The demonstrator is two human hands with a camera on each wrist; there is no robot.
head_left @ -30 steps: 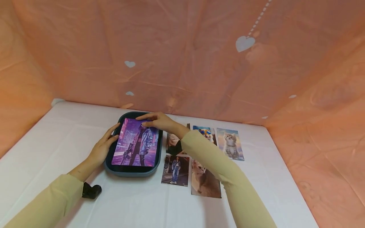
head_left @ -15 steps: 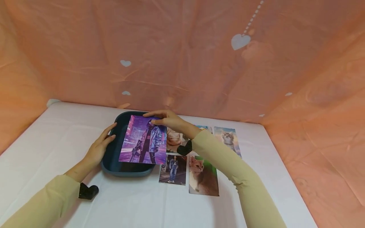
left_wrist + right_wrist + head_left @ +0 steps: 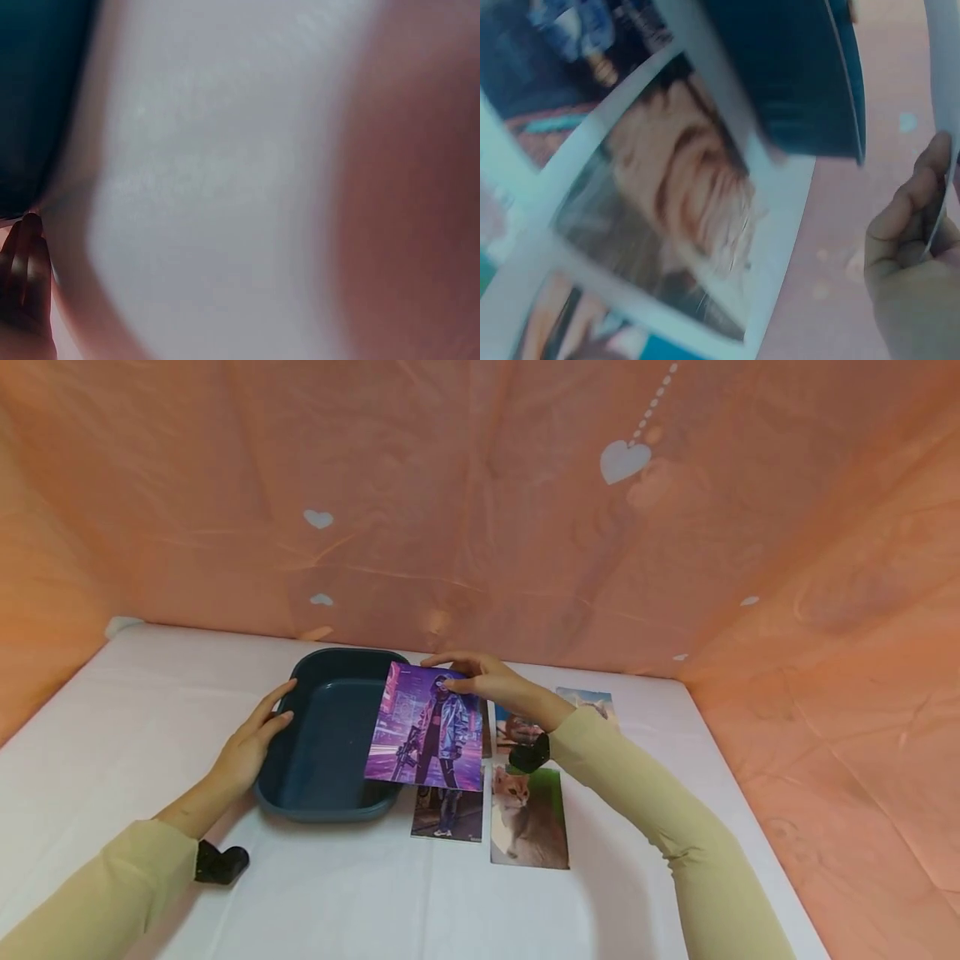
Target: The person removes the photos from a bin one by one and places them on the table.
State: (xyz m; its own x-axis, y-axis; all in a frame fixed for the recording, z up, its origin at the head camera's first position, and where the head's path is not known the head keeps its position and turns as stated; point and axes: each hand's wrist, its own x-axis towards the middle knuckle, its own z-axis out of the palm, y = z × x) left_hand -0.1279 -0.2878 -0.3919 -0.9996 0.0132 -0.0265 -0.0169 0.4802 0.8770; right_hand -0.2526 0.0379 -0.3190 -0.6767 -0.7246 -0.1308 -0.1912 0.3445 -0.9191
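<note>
My right hand (image 3: 498, 685) pinches a purple picture card (image 3: 420, 731) by its upper right edge, thumb on the printed face and fingers behind. The card shows a hooded figure with a rifle and hangs over the right rim of a dark blue tray (image 3: 318, 743). In the right wrist view, the card (image 3: 943, 75) is seen edge-on in the right hand (image 3: 915, 247). My left hand (image 3: 243, 756) touches the tray's left rim with extended fingers; these fingers (image 3: 26, 255) also show at the tray wall in the left wrist view.
Several picture cards lie right of the tray: a brown-cat card (image 3: 532, 827), a card with a person in denim (image 3: 446, 818), partly covered, and a kitten card (image 3: 588, 700) among them. The right forearm hides some. A peach curtain (image 3: 450, 510) backs the white table (image 3: 337, 893).
My right hand has moved the purple card rightward from over the tray, baring the tray's floor. The left hand stays at the tray's rim. The whole view shifts slightly.
</note>
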